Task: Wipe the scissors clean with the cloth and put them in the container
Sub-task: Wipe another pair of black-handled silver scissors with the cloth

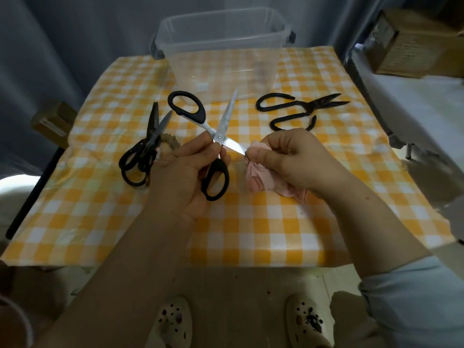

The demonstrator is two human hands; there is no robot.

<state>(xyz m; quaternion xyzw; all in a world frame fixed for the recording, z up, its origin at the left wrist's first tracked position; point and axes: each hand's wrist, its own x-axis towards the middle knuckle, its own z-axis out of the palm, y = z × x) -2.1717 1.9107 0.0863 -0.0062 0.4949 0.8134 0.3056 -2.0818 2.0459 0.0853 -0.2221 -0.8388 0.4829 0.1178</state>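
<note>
two curled hands: left hand (181,172) grips scissors (226,116) at pivot, right hand (294,156) pinches cloth (258,177) round one blade.

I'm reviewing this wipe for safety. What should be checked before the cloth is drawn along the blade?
1. Left hand grips the open scissors near the pivot: ok.
2. Right hand pinches the cloth around the lower blade: ok.
3. Upper blade points away from both hands: ok.
4. Container stands open, no lid: ok.
5. Blade free of dirt: cannot tell.
</note>
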